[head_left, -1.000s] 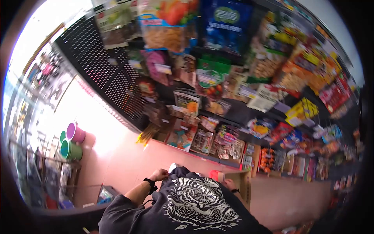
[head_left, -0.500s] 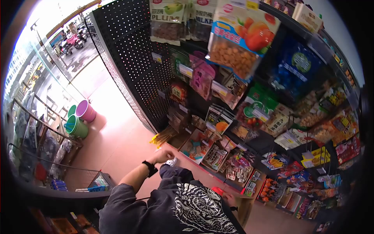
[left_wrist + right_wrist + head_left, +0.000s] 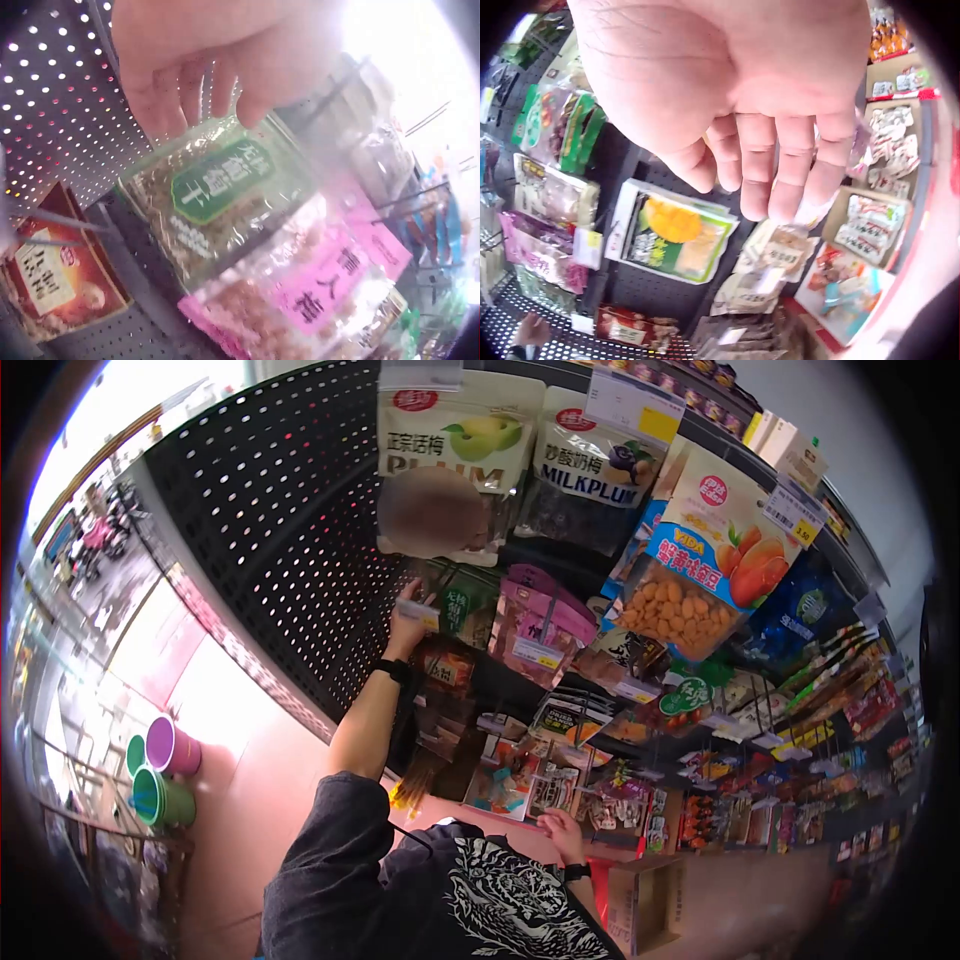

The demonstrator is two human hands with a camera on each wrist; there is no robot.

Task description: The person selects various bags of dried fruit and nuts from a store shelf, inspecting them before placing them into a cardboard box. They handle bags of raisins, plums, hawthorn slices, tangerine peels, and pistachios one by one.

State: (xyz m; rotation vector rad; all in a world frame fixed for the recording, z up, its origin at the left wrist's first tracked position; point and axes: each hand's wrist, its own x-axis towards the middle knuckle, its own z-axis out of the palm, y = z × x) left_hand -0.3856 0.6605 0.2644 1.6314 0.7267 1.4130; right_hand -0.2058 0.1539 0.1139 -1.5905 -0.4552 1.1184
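My left hand (image 3: 406,628) reaches up to a hanging green packet (image 3: 462,610) beside the perforated panel. In the left wrist view the fingertips are right at the top edge of that green packet (image 3: 217,195), which has a clear window over dried pieces. A pink bag (image 3: 322,285) overlaps its lower side, and a red-brown packet (image 3: 64,270) hangs to the left. My right hand (image 3: 742,112) is held low before the shelf with fingers extended and nothing in them. Below its fingers in the right wrist view are a mango-pictured packet (image 3: 671,232) and pale packets (image 3: 776,255).
A black perforated panel (image 3: 290,490) closes the shelf's left end. Large bags of plums (image 3: 450,430) and nuts (image 3: 690,560) hang above. An open cardboard box (image 3: 655,905) stands low at right; purple (image 3: 172,745) and green (image 3: 165,797) buckets stand on the floor at left.
My left hand has risen from low by the floor up to the green packet. The right hand has come up from beside the cardboard box. The view has moved closer to the shelf.
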